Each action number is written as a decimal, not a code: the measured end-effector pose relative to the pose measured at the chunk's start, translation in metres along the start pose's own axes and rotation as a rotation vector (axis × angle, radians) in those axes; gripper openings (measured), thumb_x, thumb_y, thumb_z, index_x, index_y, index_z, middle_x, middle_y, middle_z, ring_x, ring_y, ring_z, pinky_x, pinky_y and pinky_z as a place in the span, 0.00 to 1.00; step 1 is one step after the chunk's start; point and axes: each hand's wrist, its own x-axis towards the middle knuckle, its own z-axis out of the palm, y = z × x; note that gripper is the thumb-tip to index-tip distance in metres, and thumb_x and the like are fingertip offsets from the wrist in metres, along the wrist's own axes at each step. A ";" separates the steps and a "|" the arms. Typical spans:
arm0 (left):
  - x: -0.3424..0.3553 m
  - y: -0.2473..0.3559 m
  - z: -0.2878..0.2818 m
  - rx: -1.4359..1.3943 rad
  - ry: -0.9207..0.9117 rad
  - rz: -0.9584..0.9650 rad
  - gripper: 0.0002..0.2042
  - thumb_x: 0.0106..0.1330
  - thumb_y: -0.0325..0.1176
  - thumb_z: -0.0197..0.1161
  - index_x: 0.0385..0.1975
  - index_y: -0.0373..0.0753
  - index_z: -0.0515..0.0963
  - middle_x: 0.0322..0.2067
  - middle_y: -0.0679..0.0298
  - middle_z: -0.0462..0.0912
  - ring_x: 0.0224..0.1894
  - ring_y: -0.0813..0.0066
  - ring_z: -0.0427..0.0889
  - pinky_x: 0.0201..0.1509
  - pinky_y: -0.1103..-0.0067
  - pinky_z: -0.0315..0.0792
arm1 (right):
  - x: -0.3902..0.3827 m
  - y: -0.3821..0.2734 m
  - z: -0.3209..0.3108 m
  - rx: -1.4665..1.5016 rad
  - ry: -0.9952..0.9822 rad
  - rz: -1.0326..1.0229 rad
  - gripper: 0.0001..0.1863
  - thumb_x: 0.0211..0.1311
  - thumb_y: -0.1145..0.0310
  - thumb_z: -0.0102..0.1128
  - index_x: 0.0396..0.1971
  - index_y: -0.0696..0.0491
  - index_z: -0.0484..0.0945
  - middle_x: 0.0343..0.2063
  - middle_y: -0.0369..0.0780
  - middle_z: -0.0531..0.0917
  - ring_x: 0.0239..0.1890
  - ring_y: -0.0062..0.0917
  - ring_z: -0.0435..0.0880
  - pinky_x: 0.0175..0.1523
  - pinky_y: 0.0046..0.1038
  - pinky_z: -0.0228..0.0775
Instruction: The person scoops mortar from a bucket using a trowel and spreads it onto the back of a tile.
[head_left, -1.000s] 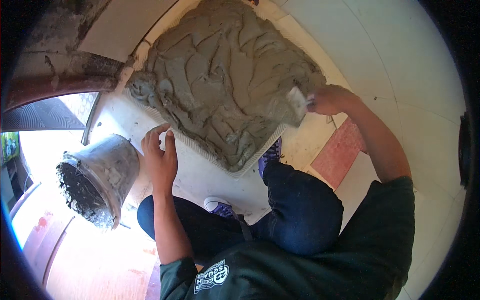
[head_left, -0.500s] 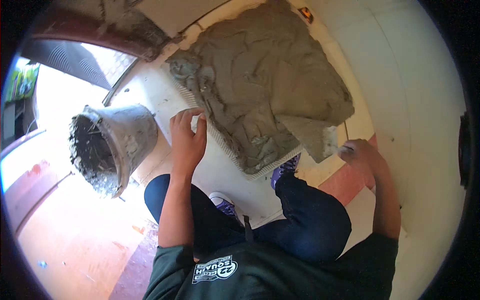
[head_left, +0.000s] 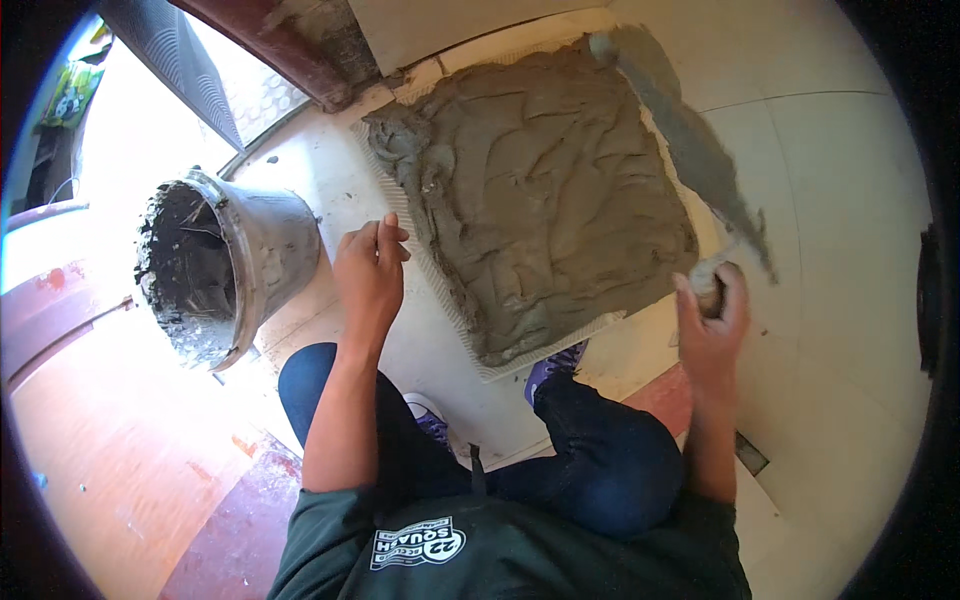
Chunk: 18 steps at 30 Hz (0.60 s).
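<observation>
Uneven mortar bed (head_left: 555,190) on ribbed tile (head_left: 457,306); margins exposed.

From where I stand, the mortar bed covers most of the ribbed tile, but ribs show along its left edge and near corner; deep ridges could trap voids. Right hand (head_left: 715,315): fingers wrapped round the handle of a trowel (head_left: 700,155), its coated blade along the right edge, so loose mortar could drop on the pale floor (head_left: 415,345). Left hand (head_left: 372,265): fingers loosely bent, apparently holding nothing, near the left edge. A purple shoe (head_left: 552,376) just beside the near edge could knock the tile if shifted.

White lettering (head_left: 392,549) and numerals (head_left: 440,546) stand on the dark shirt (head_left: 580,555)
</observation>
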 end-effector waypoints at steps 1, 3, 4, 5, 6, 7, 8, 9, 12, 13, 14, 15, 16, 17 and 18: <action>0.001 0.000 0.002 -0.008 -0.024 -0.004 0.19 0.78 0.44 0.52 0.37 0.36 0.84 0.26 0.58 0.85 0.33 0.64 0.82 0.44 0.70 0.74 | -0.003 0.014 0.017 0.042 0.013 0.050 0.20 0.61 0.57 0.69 0.40 0.60 0.79 0.31 0.48 0.84 0.33 0.37 0.84 0.42 0.37 0.76; 0.001 0.002 -0.001 -0.030 0.029 0.048 0.18 0.77 0.42 0.53 0.36 0.36 0.84 0.25 0.60 0.85 0.35 0.62 0.81 0.44 0.69 0.73 | -0.006 0.043 0.063 0.098 -0.179 0.176 0.24 0.63 0.51 0.66 0.39 0.60 0.80 0.30 0.51 0.84 0.34 0.44 0.85 0.42 0.41 0.76; 0.000 0.001 0.000 -0.048 0.078 0.091 0.16 0.77 0.41 0.54 0.36 0.36 0.85 0.24 0.61 0.85 0.38 0.60 0.80 0.45 0.68 0.73 | -0.009 0.054 0.080 -0.001 -0.325 0.228 0.26 0.63 0.48 0.65 0.38 0.61 0.79 0.29 0.53 0.84 0.35 0.47 0.85 0.42 0.43 0.76; 0.000 0.001 0.002 -0.067 0.069 0.106 0.16 0.77 0.41 0.54 0.36 0.36 0.85 0.24 0.61 0.85 0.38 0.60 0.80 0.45 0.68 0.73 | -0.011 0.080 0.097 -0.128 -0.415 0.191 0.27 0.62 0.48 0.65 0.38 0.62 0.80 0.29 0.54 0.84 0.35 0.49 0.86 0.43 0.44 0.76; -0.001 0.000 0.004 -0.075 0.071 0.093 0.16 0.76 0.40 0.55 0.37 0.36 0.85 0.25 0.61 0.85 0.38 0.60 0.80 0.45 0.68 0.73 | -0.011 0.100 0.106 -0.252 -0.509 0.152 0.27 0.61 0.48 0.65 0.38 0.63 0.80 0.29 0.56 0.84 0.36 0.50 0.86 0.43 0.46 0.76; -0.001 0.000 0.003 -0.070 0.079 0.076 0.15 0.76 0.40 0.55 0.38 0.36 0.85 0.26 0.61 0.86 0.39 0.60 0.80 0.45 0.68 0.73 | -0.011 0.100 0.110 -0.253 -0.500 0.153 0.27 0.61 0.48 0.65 0.38 0.63 0.80 0.29 0.56 0.84 0.36 0.50 0.86 0.43 0.46 0.76; -0.004 0.003 -0.001 -0.022 0.044 0.044 0.14 0.76 0.39 0.55 0.39 0.36 0.85 0.28 0.61 0.86 0.40 0.60 0.80 0.46 0.68 0.73 | -0.013 0.099 0.113 -0.275 -0.508 0.264 0.26 0.61 0.50 0.65 0.37 0.63 0.80 0.29 0.57 0.84 0.36 0.51 0.85 0.43 0.46 0.75; -0.001 0.003 -0.001 -0.027 0.044 0.053 0.14 0.76 0.39 0.55 0.39 0.36 0.85 0.28 0.61 0.86 0.40 0.60 0.80 0.46 0.68 0.73 | -0.013 0.098 0.115 -0.296 -0.514 0.377 0.25 0.60 0.51 0.65 0.36 0.64 0.80 0.30 0.58 0.84 0.36 0.52 0.85 0.43 0.47 0.75; -0.008 -0.005 0.001 -0.045 0.047 0.104 0.13 0.75 0.38 0.56 0.40 0.36 0.85 0.29 0.60 0.86 0.41 0.60 0.81 0.47 0.68 0.72 | -0.013 0.089 0.113 -0.159 -0.281 0.248 0.26 0.60 0.51 0.64 0.36 0.64 0.80 0.31 0.58 0.84 0.37 0.54 0.85 0.43 0.47 0.75; -0.007 -0.003 0.002 -0.062 0.051 0.093 0.13 0.75 0.38 0.57 0.40 0.36 0.85 0.29 0.60 0.86 0.41 0.60 0.81 0.47 0.68 0.72 | -0.009 0.090 0.113 -0.163 -0.271 0.249 0.26 0.60 0.51 0.64 0.36 0.64 0.80 0.31 0.58 0.84 0.37 0.54 0.85 0.43 0.47 0.75; -0.005 -0.001 0.003 -0.078 0.055 0.082 0.12 0.74 0.37 0.57 0.40 0.36 0.85 0.30 0.59 0.86 0.41 0.59 0.81 0.47 0.68 0.73 | -0.006 0.092 0.114 -0.081 -0.263 0.286 0.27 0.60 0.50 0.64 0.36 0.65 0.80 0.31 0.58 0.84 0.37 0.54 0.84 0.43 0.47 0.75; -0.004 -0.001 0.005 -0.084 0.055 0.089 0.12 0.74 0.37 0.57 0.40 0.36 0.85 0.30 0.59 0.86 0.41 0.59 0.81 0.47 0.68 0.73 | -0.002 0.096 0.115 0.001 -0.255 0.321 0.28 0.60 0.49 0.64 0.35 0.66 0.80 0.32 0.58 0.84 0.37 0.55 0.84 0.44 0.47 0.75; -0.003 -0.001 0.005 -0.061 0.049 0.105 0.13 0.75 0.39 0.56 0.43 0.38 0.85 0.31 0.59 0.87 0.40 0.63 0.82 0.46 0.70 0.74 | 0.005 0.099 0.114 0.000 -0.248 0.322 0.28 0.60 0.49 0.64 0.35 0.66 0.80 0.32 0.58 0.84 0.37 0.55 0.84 0.44 0.47 0.75; -0.003 -0.001 0.006 -0.035 0.042 0.119 0.15 0.76 0.42 0.56 0.45 0.39 0.84 0.33 0.58 0.87 0.39 0.67 0.83 0.45 0.72 0.75 | 0.013 0.107 0.114 -0.083 -0.347 0.299 0.29 0.61 0.48 0.63 0.35 0.66 0.80 0.32 0.58 0.85 0.37 0.56 0.84 0.44 0.47 0.75; -0.004 0.001 0.006 -0.035 0.041 0.122 0.15 0.76 0.42 0.56 0.45 0.39 0.84 0.33 0.58 0.87 0.39 0.67 0.83 0.45 0.72 0.75 | 0.021 0.116 0.113 -0.166 -0.445 0.276 0.29 0.62 0.47 0.62 0.35 0.65 0.80 0.32 0.57 0.85 0.37 0.56 0.83 0.45 0.47 0.75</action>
